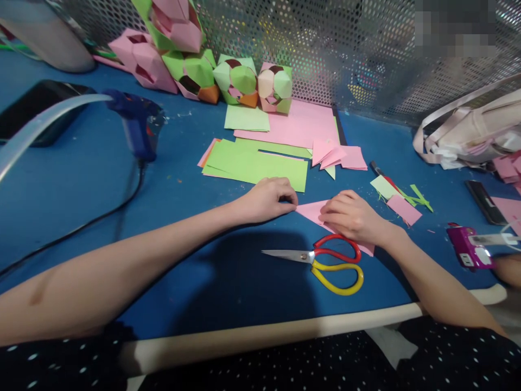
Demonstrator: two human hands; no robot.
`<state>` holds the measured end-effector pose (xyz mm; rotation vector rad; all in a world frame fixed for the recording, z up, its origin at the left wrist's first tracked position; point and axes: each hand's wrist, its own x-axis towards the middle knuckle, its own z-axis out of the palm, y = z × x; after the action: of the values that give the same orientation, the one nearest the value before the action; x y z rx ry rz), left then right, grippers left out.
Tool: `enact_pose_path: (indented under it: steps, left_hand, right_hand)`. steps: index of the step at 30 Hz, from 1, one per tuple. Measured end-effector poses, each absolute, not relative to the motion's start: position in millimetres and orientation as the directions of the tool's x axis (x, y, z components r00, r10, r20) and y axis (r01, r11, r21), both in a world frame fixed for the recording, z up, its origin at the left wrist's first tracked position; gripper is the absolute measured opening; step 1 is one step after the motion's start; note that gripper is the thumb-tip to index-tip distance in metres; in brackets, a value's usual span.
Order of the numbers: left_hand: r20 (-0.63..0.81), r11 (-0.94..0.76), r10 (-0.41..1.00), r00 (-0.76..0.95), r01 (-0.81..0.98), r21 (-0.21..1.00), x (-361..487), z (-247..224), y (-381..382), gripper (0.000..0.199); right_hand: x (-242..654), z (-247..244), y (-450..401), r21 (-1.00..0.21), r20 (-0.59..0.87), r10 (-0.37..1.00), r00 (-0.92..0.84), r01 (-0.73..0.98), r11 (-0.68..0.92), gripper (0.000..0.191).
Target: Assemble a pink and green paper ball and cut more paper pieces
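Observation:
A folded pink sheet of paper [311, 212] lies on the blue table, its narrow tip pointing left. My left hand [272, 200] is closed, with thumb and forefinger pinching that tip. Over the middle of the same sheet is my right hand [350, 218], its fingers bent together and holding the paper down; the thumb is hidden. A corner of the pink sheet shows below the right palm. Just in front of my hands lie scissors [311, 256] with one red and one yellow handle, the blades pointing left and closed.
Stacked green paper strips [256, 165], a large pink sheet [293, 122] and folded pink pieces [331, 155] lie beyond my hands. Several paper polyhedra [236, 81] stand along the perforated metal screen [244, 27]. A blue glue gun [138, 125] with a black cord is left; paper scraps [402, 209] lie right.

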<state>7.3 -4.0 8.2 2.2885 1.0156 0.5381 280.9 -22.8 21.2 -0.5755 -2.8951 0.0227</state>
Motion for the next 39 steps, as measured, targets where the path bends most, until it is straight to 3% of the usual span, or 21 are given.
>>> enact_pose_path:
  steps: [18,25,27,29,32,35,39]
  left_hand:
    - [0.121,-0.557,0.751,0.649,0.524,0.644,6,11,-4,0.016]
    - [0.059,-0.493,0.784,0.618,0.561,0.665,4,25,-7,0.021]
    - [0.120,-0.507,0.799,0.589,0.553,0.661,6,26,-11,0.021]
    - [0.250,-0.594,0.774,0.582,0.530,0.606,10,23,-18,0.022]
    - [0.396,-0.796,0.602,0.694,0.477,0.374,22,12,-33,0.028]
    - [0.377,-0.895,0.444,0.813,0.423,0.142,35,-2,-47,0.032]
    - [0.298,-0.883,0.456,0.839,0.468,0.034,42,-11,-53,0.033]
  right_hand:
    - [278,27,-25,-0.050,0.168,0.340,-0.925,0.336,0.941,0.019]
    - [279,28,-26,-0.024,0.140,0.340,-0.930,0.340,0.940,0.021]
    - [280,27,-27,-0.010,0.126,0.342,-0.931,0.343,0.939,0.022]
    - [281,27,-27,-0.004,0.112,0.344,-0.932,0.346,0.938,0.022]
    - [281,26,-27,0.001,0.098,0.340,-0.935,0.342,0.940,0.023]
    - [280,27,-27,0.008,0.096,0.336,-0.937,0.338,0.941,0.022]
    - [278,30,-28,-0.016,0.096,0.362,-0.927,0.362,0.932,0.020]
